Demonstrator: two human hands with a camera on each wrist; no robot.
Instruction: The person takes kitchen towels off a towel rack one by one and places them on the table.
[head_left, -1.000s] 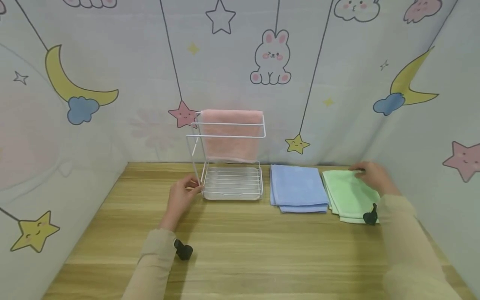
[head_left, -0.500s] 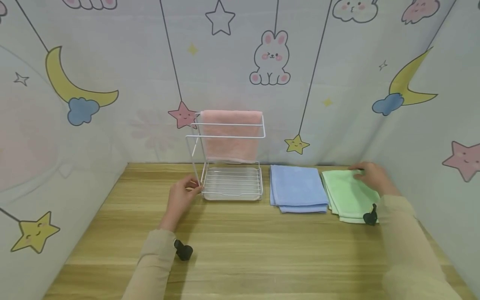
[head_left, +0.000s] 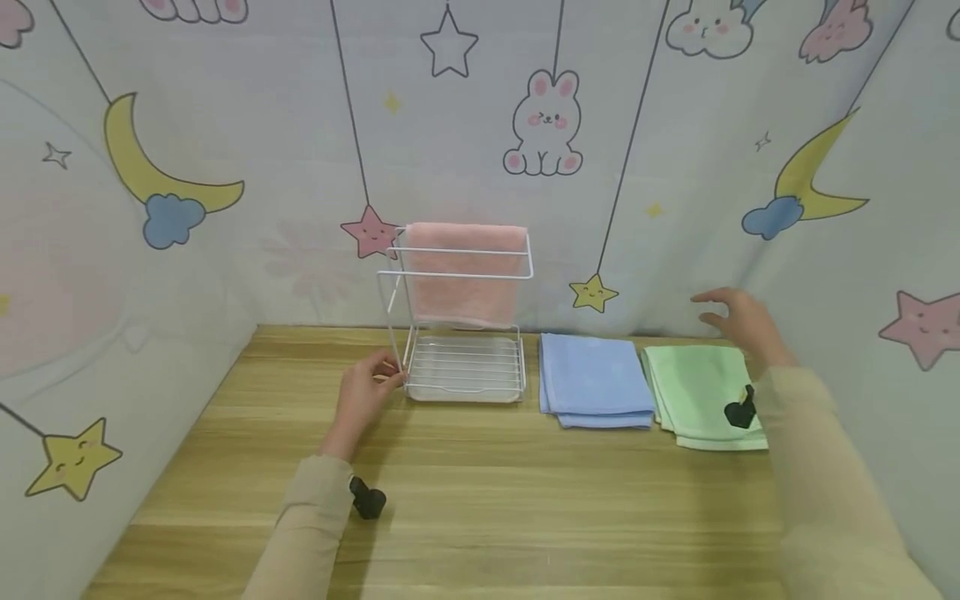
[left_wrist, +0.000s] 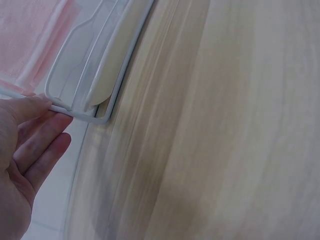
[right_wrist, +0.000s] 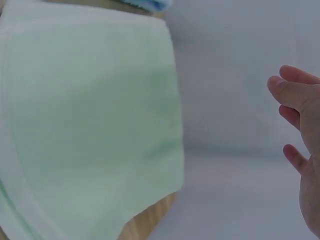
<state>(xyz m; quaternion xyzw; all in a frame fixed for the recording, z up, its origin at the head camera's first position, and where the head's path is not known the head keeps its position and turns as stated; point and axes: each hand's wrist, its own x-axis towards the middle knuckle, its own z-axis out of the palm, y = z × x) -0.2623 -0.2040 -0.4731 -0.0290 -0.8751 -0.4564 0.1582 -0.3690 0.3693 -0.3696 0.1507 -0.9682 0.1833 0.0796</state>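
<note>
At the lower left corner of a white wire towel rack [head_left: 465, 275], my left hand [head_left: 365, 396] pinches the frame between thumb and fingers; the left wrist view shows this grip on the wire [left_wrist: 95, 119] up close. A pink towel [head_left: 467, 287] hangs over the rack's rear bar. My right hand [head_left: 742, 323] is raised above the far edge of a folded green towel [head_left: 701, 387], its fingers apart and holding nothing. In the right wrist view the green towel [right_wrist: 95, 120] lies flat, away from the hand [right_wrist: 305, 120]. A folded blue towel [head_left: 596, 375] lies between rack and green towel.
A pale tray [head_left: 465, 392] sits in the base of the rack. Behind the wooden table [head_left: 480, 500] hangs a white curtain [head_left: 300, 167] printed with stars, moons and a rabbit, close to the right hand. Small black devices are strapped to both wrists.
My right hand has lifted off the green towel, rising up and back with its fingers spread apart. The left hand keeps its place on the rack. The head view has tilted slightly.
</note>
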